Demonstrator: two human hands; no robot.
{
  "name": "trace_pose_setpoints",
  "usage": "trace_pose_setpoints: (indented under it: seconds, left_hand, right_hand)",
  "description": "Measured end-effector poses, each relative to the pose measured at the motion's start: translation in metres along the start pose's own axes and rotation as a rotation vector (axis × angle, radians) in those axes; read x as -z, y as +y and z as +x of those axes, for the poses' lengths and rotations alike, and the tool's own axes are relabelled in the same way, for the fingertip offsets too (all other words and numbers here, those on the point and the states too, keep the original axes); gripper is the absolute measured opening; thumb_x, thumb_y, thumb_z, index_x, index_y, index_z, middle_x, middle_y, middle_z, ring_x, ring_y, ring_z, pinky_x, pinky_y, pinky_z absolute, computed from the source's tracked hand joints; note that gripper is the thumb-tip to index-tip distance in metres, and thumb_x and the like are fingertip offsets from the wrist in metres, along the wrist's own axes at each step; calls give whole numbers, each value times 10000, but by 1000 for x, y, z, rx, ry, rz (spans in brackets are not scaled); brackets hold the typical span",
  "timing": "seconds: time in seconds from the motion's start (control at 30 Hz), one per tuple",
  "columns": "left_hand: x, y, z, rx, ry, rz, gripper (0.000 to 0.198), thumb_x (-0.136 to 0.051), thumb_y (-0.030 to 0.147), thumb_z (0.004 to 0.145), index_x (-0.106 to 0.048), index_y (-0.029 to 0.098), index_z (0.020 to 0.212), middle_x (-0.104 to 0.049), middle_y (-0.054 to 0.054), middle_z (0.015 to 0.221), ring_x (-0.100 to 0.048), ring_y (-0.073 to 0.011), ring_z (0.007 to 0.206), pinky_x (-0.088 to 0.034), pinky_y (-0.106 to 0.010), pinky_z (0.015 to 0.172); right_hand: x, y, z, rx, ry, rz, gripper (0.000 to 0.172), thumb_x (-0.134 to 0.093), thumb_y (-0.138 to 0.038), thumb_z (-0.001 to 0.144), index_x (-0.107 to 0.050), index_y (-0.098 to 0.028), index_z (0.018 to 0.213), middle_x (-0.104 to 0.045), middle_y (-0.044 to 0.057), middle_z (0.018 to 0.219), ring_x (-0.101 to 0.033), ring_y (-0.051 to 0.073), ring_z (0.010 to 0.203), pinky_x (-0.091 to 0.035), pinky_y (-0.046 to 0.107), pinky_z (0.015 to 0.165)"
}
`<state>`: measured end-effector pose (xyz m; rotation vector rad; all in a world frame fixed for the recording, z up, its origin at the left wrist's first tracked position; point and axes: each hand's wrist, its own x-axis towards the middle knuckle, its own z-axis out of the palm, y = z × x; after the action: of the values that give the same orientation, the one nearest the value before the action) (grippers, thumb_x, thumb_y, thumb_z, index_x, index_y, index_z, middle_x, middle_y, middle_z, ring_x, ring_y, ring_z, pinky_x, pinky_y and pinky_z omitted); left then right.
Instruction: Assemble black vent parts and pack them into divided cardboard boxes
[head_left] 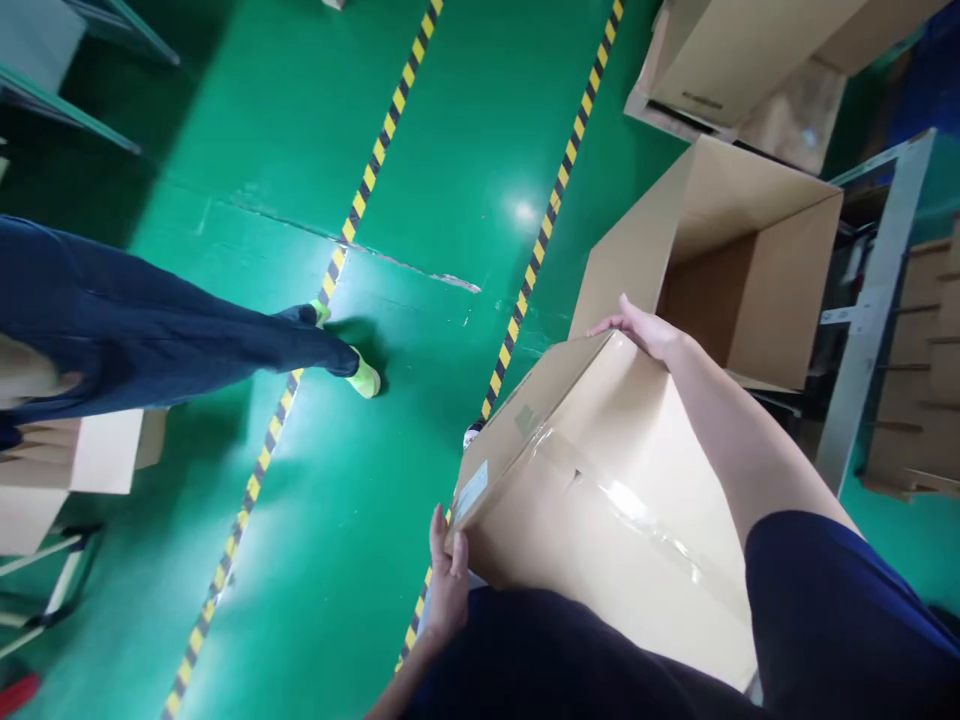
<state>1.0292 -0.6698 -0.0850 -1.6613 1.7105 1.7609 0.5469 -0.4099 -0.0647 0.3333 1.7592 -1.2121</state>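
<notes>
A large cardboard box, its seam covered with clear tape, is held against the front of my body. My left hand grips its lower left corner, thumb on the near side, close to a pale label. At the far corner my right hand is wrapped over the edge, fingers partly hidden behind it. Just beyond the right hand stands another cardboard box, open at the top, with a bare inside.
Yellow-black floor tape runs along the green floor. A person in dark trousers stands at left, beside an open carton. At right are a metal frame, stacked cardboard and another large box.
</notes>
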Motion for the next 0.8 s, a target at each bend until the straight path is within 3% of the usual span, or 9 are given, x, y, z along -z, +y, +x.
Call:
trace_pose_setpoints:
  seconds: [0.07, 0.13, 0.27, 0.4, 0.53, 0.6, 0.67, 0.8]
  left_hand:
    - [-3, 1, 0, 1, 150, -138, 545, -806, 552, 660, -626, 409, 1154, -665, 7, 1396, -501, -330, 1457, -472, -444, 1161]
    - [-6, 4, 0, -65, 222, -251, 436, -851, 531, 599, -650, 358, 944, -754, 40, 1132, -607, -355, 1343, -530, -491, 1091]
    - [-12, 15, -2, -139, 163, -385, 334, -841, 551, 639, -641, 298, 726, -769, 7, 924, -692, -332, 1208, -545, -501, 1063]
    - [-20, 24, 0, -61, 197, -426, 352, -852, 509, 633, -597, 268, 656, -719, 33, 781, -709, -358, 1134, -585, -513, 933]
    - [-31, 29, -1, 6, 230, -463, 344, -800, 469, 702, -549, 236, 673, -723, 0, 882, -681, -267, 1128, -533, -402, 994]
    - [-36, 30, -2, 7, 204, -479, 337, -765, 461, 737, -524, 229, 695, -725, -18, 983, -663, -223, 1124, -505, -363, 1024]
    - [-38, 28, -2, 21, 158, -487, 326, -740, 454, 765, -509, 226, 729, -715, -33, 1116, -646, -207, 1146, -492, -348, 1038]
    - [-37, 21, 4, 113, 112, -441, 253, -691, 412, 833, -587, 244, 992, -592, -70, 1440, -586, -225, 1299, -489, -344, 1065]
  right_hand:
    - [2, 0, -12, 35, -12, -6, 844, -393, -955, 820, -773, -203, 873, -762, 135, 952, -697, 341, 993, -532, 486, 976]
    - [1, 0, -22, 128, -24, -61, 788, -483, -942, 796, -787, -225, 916, -766, 99, 977, -693, 315, 1013, -521, 465, 1005]
    - [-3, 0, -31, 349, -3, -173, 614, -842, -738, 626, -789, -229, 966, -766, 59, 1054, -657, 285, 1096, -460, 435, 1090]
    - [-9, -4, -25, 351, 72, -241, 497, -893, -614, 567, -741, -219, 827, -748, 45, 935, -652, 253, 998, -485, 413, 1026]
    - [-18, -13, -8, 254, 303, -580, 322, -834, -481, 720, -658, -213, 704, -643, 21, 747, -619, 222, 862, -520, 394, 907]
    - [-23, -16, 2, 233, 403, -770, 187, -785, -355, 794, -687, -197, 780, -657, 38, 822, -620, 221, 883, -520, 402, 914]
    - [-27, -17, 10, 203, 425, -875, 96, -717, -236, 842, -718, -177, 917, -685, 64, 951, -634, 221, 939, -515, 416, 947]
    - [-24, -14, 18, 58, 426, -962, 163, -580, -137, 926, -705, -90, 1019, -671, 166, 1150, -622, 278, 1135, -459, 523, 1017]
